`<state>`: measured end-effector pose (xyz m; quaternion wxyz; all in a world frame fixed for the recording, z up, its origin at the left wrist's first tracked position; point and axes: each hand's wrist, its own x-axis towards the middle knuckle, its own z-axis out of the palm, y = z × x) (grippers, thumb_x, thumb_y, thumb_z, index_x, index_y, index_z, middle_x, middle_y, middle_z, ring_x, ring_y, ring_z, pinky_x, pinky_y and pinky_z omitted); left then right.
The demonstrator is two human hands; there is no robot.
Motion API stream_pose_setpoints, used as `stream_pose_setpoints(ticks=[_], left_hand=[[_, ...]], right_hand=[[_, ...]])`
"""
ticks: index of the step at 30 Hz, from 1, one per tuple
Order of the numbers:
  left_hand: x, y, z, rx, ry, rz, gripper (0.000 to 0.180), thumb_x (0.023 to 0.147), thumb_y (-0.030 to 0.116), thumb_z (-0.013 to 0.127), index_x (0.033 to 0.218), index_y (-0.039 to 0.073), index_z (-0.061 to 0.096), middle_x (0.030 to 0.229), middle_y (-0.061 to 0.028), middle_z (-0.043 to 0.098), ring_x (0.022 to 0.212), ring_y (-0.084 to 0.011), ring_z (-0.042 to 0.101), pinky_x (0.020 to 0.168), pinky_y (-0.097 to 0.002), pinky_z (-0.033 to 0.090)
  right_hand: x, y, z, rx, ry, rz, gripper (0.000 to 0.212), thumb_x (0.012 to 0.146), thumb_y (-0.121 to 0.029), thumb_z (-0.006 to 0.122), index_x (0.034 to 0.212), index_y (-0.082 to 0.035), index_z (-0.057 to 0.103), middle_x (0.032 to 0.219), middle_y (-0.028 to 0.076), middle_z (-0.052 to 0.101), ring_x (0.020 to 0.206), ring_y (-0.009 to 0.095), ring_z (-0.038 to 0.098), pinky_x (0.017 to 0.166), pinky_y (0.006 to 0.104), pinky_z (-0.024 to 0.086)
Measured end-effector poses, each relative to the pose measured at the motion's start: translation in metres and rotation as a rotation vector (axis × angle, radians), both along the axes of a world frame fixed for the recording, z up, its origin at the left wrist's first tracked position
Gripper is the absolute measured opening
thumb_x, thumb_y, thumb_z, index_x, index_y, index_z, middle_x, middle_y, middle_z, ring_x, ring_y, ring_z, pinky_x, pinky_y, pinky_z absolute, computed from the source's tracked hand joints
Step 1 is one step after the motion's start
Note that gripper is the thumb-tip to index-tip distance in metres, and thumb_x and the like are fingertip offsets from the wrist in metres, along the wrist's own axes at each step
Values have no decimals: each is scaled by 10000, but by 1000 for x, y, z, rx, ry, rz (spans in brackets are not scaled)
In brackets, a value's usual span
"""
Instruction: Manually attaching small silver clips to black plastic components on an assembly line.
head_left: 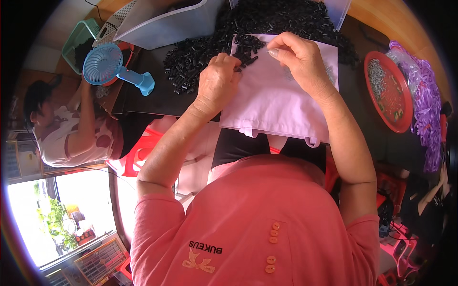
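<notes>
Head view: At a dark table, a worker's right hand pinches narrowly above a pink cloth, seemingly on a small silvery piece. The left hand curls beside black tubes at the cloth's upper left edge; from where I stand, I cannot tell whether it grips one. So slight a fingertip pinch could let the piece slip. Loose metal bits near the right wrist might scatter if brushed, or slide lapward should the overhanging cloth be tugged.

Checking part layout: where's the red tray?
Head view, right side: the red tray sits right of the pink cloth, with the purple strips just to its right.
</notes>
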<state>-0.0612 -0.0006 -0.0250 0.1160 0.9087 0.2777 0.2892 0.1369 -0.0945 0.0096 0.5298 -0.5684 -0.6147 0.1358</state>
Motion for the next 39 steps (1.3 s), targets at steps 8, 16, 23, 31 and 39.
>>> stream_pose_setpoints(ticks=[8, 16, 23, 31, 39], left_hand=[[-1, -5, 3, -33, -64, -23, 116, 766, 80, 693, 871, 39, 666, 882, -93, 613, 852, -259, 626, 715, -372, 521], [14, -22, 32, -1106, -565, -198, 95, 854, 21, 679, 940, -16, 661, 788, -73, 673, 644, -121, 590, 562, -236, 462], [25, -23, 33, -1328, -699, -252, 124, 863, 30, 672, 959, -39, 635, 809, -109, 679, 675, -149, 634, 550, -258, 486], [29, -23, 30, -1347, -768, -264, 121, 850, -3, 683, 954, -38, 632, 793, -96, 658, 639, -143, 618, 517, -248, 477], [29, -22, 32, -1456, -749, -255, 127, 833, -32, 685, 950, -34, 636, 796, -89, 659, 618, -130, 608, 465, -237, 455]], right_hand=[[-2, -2, 1, -31, 3, 19, 57, 831, -41, 657, 865, -9, 624, 749, 69, 645, 648, 159, 597, 611, 291, 468], [-7, -7, 9, -110, 152, 94, 48, 855, -52, 629, 869, -6, 633, 714, 32, 622, 619, 96, 553, 574, 257, 454], [-7, -8, 10, -90, 155, 111, 39, 847, -21, 628, 883, -5, 628, 741, 47, 627, 656, 116, 563, 604, 264, 458], [-6, -7, 11, -24, 91, 92, 59, 834, 22, 628, 888, 0, 617, 765, 60, 628, 682, 132, 570, 622, 272, 457], [-7, -6, 7, 11, 25, 90, 46, 852, 17, 632, 883, -3, 604, 801, 71, 645, 710, 153, 605, 645, 277, 474]])
